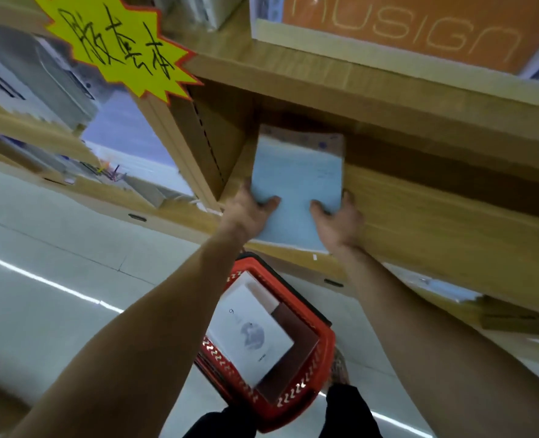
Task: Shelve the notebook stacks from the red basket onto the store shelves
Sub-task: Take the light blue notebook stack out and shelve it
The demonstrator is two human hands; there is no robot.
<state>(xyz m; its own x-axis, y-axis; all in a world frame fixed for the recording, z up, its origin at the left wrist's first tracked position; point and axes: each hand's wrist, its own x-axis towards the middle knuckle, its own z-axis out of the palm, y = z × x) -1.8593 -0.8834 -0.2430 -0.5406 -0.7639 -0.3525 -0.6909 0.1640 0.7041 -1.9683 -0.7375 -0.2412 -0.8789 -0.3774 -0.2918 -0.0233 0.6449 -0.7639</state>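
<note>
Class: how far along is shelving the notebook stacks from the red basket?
Done: no shelved stack clearly shows. In hand: the left hand and right hand grip a light blue notebook stack, partly on the wooden shelf. Left: a white-covered notebook stack lies in the red basket.

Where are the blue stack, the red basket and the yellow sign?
blue stack (296,184), head view, middle of its top cover.
red basket (293,403), head view, its near wall.
yellow sign (113,42), head view, middle of its face.

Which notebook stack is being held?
The blue stack, gripped at its sides by the left hand and right hand at the shelf; the white stack lies in the red basket.
</note>
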